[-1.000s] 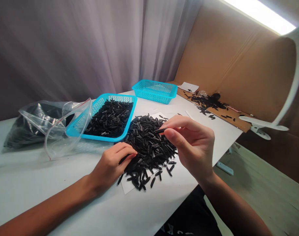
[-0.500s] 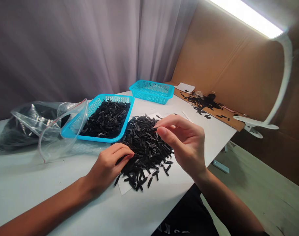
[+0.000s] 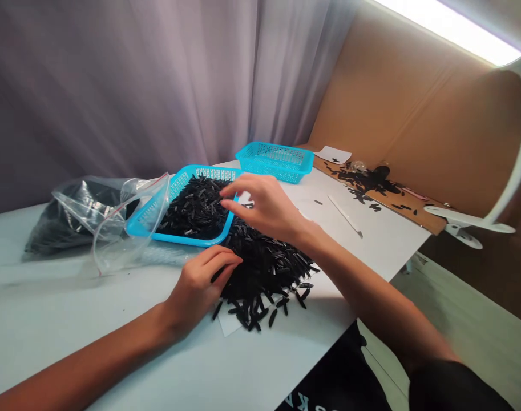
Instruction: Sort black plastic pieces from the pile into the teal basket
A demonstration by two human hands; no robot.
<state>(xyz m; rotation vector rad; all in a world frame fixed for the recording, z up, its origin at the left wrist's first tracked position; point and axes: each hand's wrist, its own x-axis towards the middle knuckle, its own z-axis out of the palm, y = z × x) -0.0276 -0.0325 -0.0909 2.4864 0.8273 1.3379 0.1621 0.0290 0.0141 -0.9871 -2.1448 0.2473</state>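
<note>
A heap of small black plastic pieces (image 3: 264,268) lies on a white sheet (image 3: 229,326) on the white table (image 3: 72,319). My left hand (image 3: 200,285) rests on the heap's left edge with its fingers curled together on the pieces; what they hold is hidden. My right hand (image 3: 260,205) reaches left over the near right corner of a blue basket (image 3: 187,240) filled with the same black pieces (image 3: 196,208). Its fingers are spread apart and I see nothing between them.
An open clear zip bag (image 3: 93,211) with black pieces lies left of the basket. A second blue basket (image 3: 275,161) stands at the back. Loose black pieces (image 3: 367,180) litter a cardboard ledge (image 3: 414,205) on the right. A white lamp clamp (image 3: 461,222) sits beyond the table's right edge.
My right hand, which pinched one black piece above the heap, has swung left over the filled basket and its fingers have spread. My left hand has stayed on the heap.
</note>
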